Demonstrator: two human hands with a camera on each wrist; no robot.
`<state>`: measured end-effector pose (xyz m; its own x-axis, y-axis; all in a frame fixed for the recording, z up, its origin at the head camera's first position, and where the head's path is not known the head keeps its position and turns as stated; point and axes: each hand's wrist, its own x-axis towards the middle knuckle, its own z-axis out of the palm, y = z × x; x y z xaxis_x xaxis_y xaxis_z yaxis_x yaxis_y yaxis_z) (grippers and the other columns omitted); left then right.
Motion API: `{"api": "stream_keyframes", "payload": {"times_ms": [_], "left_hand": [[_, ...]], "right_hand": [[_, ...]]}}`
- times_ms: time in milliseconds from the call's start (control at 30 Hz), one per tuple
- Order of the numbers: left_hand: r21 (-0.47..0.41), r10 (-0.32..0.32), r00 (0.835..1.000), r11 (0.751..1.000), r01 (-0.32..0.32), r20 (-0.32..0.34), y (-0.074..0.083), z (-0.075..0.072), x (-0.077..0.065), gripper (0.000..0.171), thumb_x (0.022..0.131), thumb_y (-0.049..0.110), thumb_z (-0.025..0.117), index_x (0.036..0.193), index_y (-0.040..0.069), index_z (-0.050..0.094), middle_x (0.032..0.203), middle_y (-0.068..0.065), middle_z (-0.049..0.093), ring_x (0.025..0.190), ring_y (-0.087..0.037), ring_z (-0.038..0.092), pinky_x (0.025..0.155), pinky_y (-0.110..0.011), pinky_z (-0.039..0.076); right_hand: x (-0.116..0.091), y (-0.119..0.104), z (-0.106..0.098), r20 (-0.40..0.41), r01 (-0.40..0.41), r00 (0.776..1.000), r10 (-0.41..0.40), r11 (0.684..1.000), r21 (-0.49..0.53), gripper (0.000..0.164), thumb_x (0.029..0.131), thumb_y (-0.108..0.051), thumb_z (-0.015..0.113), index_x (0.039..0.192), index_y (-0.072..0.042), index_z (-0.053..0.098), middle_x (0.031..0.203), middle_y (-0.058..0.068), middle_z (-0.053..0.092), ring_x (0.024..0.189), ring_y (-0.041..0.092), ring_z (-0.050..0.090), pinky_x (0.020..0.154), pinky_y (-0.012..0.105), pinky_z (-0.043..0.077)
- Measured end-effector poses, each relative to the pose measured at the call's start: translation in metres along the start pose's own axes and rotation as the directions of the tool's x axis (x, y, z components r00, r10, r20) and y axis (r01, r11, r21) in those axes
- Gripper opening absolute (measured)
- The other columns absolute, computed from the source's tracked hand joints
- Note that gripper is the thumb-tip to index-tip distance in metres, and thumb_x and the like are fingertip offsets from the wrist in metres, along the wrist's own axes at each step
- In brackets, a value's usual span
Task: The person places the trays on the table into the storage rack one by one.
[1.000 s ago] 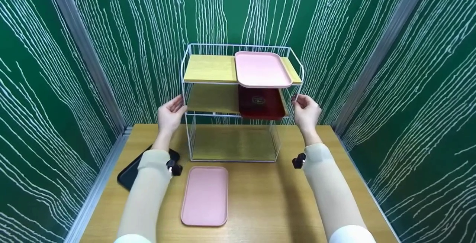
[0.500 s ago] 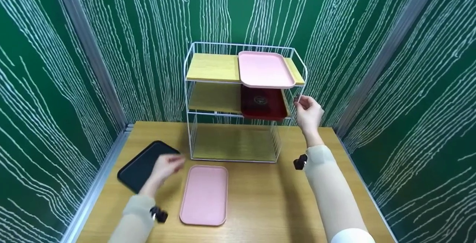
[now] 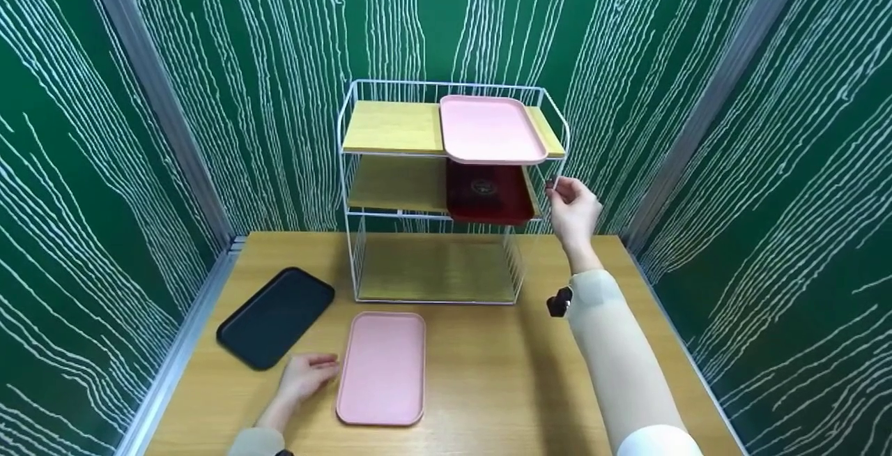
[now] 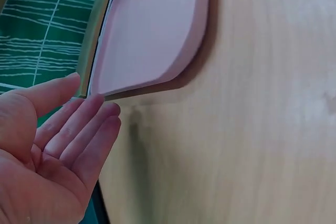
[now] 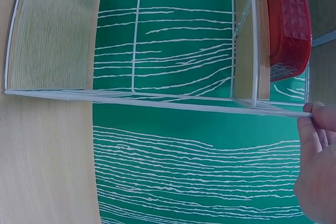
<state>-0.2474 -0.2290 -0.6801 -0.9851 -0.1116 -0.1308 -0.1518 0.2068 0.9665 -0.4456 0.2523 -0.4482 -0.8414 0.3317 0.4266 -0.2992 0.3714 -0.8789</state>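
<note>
A white wire rack (image 3: 350, 254) with three wooden shelves stands at the back of the table. My right hand (image 3: 575, 210) pinches the rack's right front post, as the right wrist view (image 5: 318, 156) also shows. Low on the left, my left hand (image 3: 306, 376) is beside the left edge of a pink tray (image 3: 382, 369) lying on the table. Its fingers are extended and hold nothing; in the left wrist view the fingertips are right at the corner of the pink tray (image 4: 152, 30).
Another pink tray (image 3: 492, 130) lies on the top shelf, right side. Below it, a dark red tray (image 3: 488, 194) sits on the middle shelf. A black tray (image 3: 275, 316) lies on the table at left. Green walls with white lines enclose the table.
My left hand has let go of the rack's left post and come down toward the near pink tray. The right hand has kept its grip on the right post.
</note>
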Motion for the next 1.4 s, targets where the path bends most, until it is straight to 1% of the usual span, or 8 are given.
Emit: {"api": "stream_keyframes", "payload": {"times_ms": [67,167,233,400,500,967,1200,1400], "left_hand": [[-0.003,-0.011,1.000,1.000,0.011,0.011,-0.006,0.001,-0.002,0.040,0.089,-0.006,0.080,0.123,-0.022,0.066,0.113,-0.031,0.075,0.100,-0.024,0.076,0.073,-0.021,0.060],[-0.018,-0.045,0.998,0.999,0.045,0.035,-0.013,0.003,-0.005,0.046,0.088,-0.007,0.080,0.128,-0.021,0.064,0.119,-0.032,0.073,0.109,-0.031,0.075,0.074,-0.023,0.060],[-0.045,-0.052,0.997,0.997,0.055,0.053,-0.018,0.004,-0.008,0.048,0.087,-0.010,0.079,0.130,-0.023,0.061,0.123,-0.034,0.071,0.115,-0.037,0.073,0.079,-0.025,0.062],[-0.145,-0.035,0.997,0.988,0.046,0.074,-0.026,0.009,-0.014,0.054,0.084,-0.020,0.074,0.132,-0.030,0.051,0.129,-0.043,0.062,0.125,-0.050,0.065,0.091,-0.030,0.063],[-0.172,-0.033,0.997,0.984,0.045,0.072,-0.028,0.011,-0.016,0.057,0.082,-0.023,0.073,0.133,-0.032,0.049,0.132,-0.046,0.060,0.128,-0.054,0.061,0.093,-0.032,0.063],[-0.146,-0.071,0.996,0.987,0.063,-0.046,-0.024,0.022,-0.022,0.063,0.070,-0.028,0.074,0.129,-0.029,0.055,0.130,-0.044,0.062,0.124,-0.053,0.064,0.096,-0.042,0.062],[-0.109,-0.053,0.997,0.993,0.046,-0.063,-0.022,0.025,-0.023,0.062,0.066,-0.029,0.071,0.127,-0.030,0.056,0.127,-0.045,0.063,0.122,-0.055,0.065,0.094,-0.041,0.062],[-0.126,-0.058,0.995,0.991,0.048,-0.081,-0.021,0.028,-0.023,0.061,0.066,-0.030,0.066,0.126,-0.031,0.056,0.126,-0.045,0.063,0.122,-0.055,0.065,0.093,-0.040,0.063]], "right_hand": [[0.000,0.000,0.001,-0.005,0.011,1.000,-0.011,1.000,-0.001,0.023,0.103,-0.001,0.069,0.125,0.003,0.072,0.119,0.015,0.078,0.108,0.024,0.075,0.095,0.030,0.061],[0.000,0.001,0.002,-0.013,0.024,1.000,-0.024,1.000,-0.008,0.022,0.102,0.000,0.070,0.123,0.004,0.073,0.119,0.017,0.078,0.107,0.025,0.076,0.092,0.028,0.061],[0.000,0.001,0.002,-0.013,0.025,1.000,-0.025,1.000,-0.018,0.021,0.102,0.000,0.070,0.123,0.002,0.074,0.118,0.016,0.078,0.107,0.024,0.075,0.091,0.027,0.060],[0.000,0.001,0.001,-0.006,0.010,1.000,-0.010,1.000,-0.023,0.022,0.103,-0.002,0.069,0.124,0.000,0.073,0.119,0.014,0.078,0.108,0.024,0.075,0.095,0.030,0.060],[0.000,0.001,-0.001,-0.011,0.006,1.000,-0.006,1.000,-0.013,0.022,0.103,-0.001,0.069,0.125,0.001,0.073,0.119,0.015,0.078,0.108,0.024,0.075,0.095,0.031,0.060],[-0.001,0.002,0.001,-0.010,0.014,1.000,-0.014,1.000,0.003,0.022,0.102,-0.002,0.070,0.124,-0.002,0.074,0.121,0.017,0.077,0.109,0.025,0.075,0.097,0.034,0.060],[0.001,0.002,0.001,-0.028,0.024,0.999,-0.024,1.000,0.004,0.021,0.101,-0.001,0.071,0.121,0.001,0.075,0.119,0.017,0.078,0.109,0.026,0.075,0.095,0.030,0.061],[0.000,0.001,0.001,-0.012,0.010,1.000,-0.010,1.000,0.000,0.022,0.103,-0.003,0.070,0.124,-0.001,0.074,0.121,0.018,0.077,0.110,0.025,0.075,0.096,0.031,0.060]]}}
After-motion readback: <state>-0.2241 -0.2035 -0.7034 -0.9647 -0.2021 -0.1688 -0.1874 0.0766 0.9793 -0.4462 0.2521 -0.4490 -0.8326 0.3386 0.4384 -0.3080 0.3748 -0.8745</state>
